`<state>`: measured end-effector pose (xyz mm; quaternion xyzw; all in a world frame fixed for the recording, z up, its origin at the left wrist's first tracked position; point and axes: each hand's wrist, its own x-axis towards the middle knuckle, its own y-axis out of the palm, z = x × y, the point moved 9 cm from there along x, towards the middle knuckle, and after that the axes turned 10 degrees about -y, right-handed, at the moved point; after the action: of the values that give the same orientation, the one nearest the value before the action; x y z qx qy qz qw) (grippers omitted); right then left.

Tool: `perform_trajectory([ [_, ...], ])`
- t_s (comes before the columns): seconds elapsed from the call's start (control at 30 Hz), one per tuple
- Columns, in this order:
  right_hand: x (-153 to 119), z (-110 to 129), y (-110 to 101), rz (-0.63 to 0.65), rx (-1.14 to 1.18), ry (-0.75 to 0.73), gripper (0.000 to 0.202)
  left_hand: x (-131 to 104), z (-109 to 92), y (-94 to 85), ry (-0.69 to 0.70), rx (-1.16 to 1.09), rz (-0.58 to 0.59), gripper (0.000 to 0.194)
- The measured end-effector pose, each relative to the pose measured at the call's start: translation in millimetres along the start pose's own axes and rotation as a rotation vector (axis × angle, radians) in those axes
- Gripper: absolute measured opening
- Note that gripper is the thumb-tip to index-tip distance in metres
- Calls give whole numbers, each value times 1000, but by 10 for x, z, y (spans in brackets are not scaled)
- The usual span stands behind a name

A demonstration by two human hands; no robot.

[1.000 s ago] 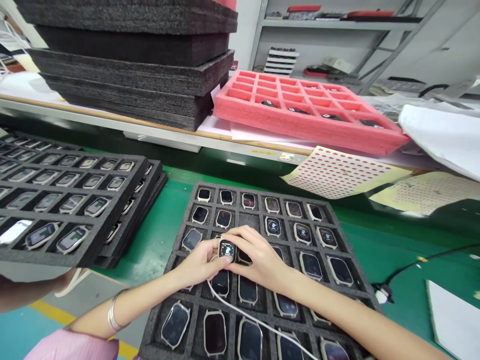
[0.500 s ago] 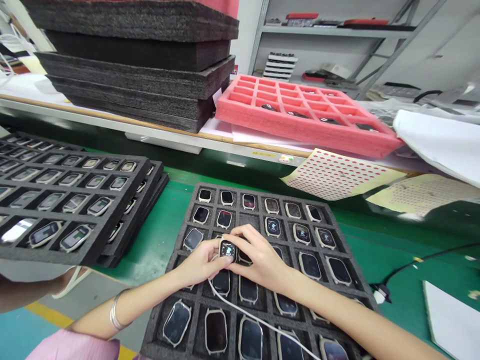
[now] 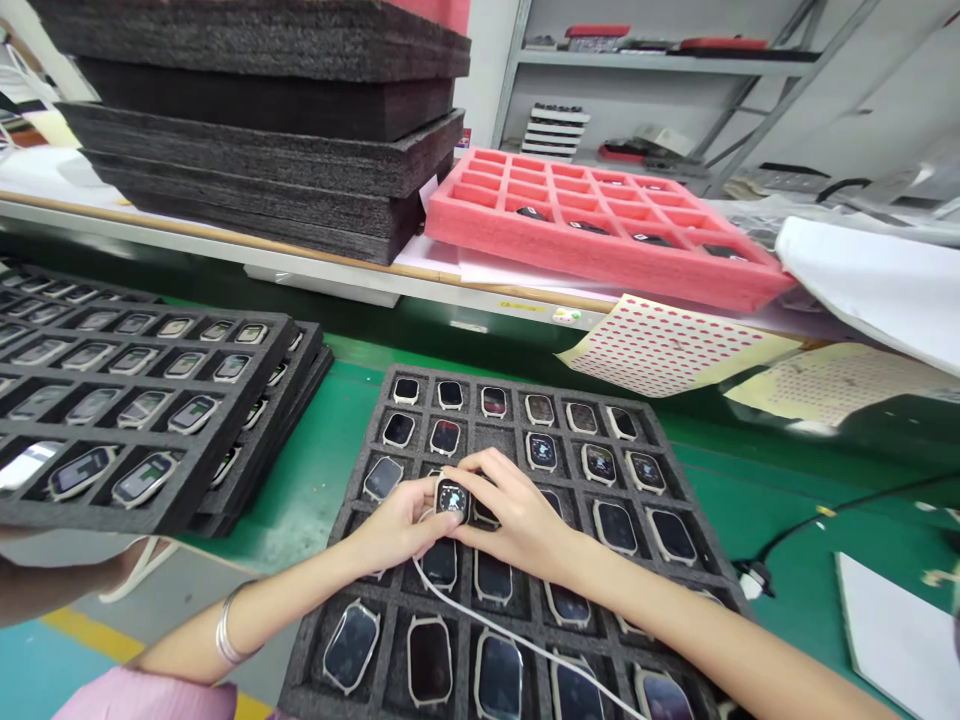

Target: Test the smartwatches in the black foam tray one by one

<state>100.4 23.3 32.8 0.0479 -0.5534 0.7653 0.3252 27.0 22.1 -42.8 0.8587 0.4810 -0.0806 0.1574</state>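
Note:
Between my two hands is a smartwatch (image 3: 453, 499) without a strap, its screen lit with a watch face. My left hand (image 3: 405, 520) grips it from the left, and a white cable (image 3: 495, 628) runs from under those fingers toward the lower right. Closed round the watch's right side are the fingers of my right hand (image 3: 517, 515). Both hands are over a dark foam tray (image 3: 491, 437), whose compartments hold many similar watch bodies. Some of those, such as the watch (image 3: 541, 451) right of the bare compartment, also show lit screens; most are dark.
More foam trays of watches (image 3: 142, 400) are stacked at the left. On the raised shelf stand a tall pile of black foam (image 3: 262, 150) and a pink foam tray (image 3: 600, 260). Dotted sticker sheets (image 3: 675, 350) hang off its edge. A black cable (image 3: 795, 535) and white board (image 3: 900, 630) lie right.
The view has shifted very slightly. Both hands keep the same hold on the lit smartwatch, and the trays stay where they were.

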Motion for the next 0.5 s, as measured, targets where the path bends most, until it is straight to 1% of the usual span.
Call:
perform_trajectory([
  [0.5, -29, -23, -4, -56, 61, -1, 41, -18, 11, -11, -16, 1, -11, 30],
])
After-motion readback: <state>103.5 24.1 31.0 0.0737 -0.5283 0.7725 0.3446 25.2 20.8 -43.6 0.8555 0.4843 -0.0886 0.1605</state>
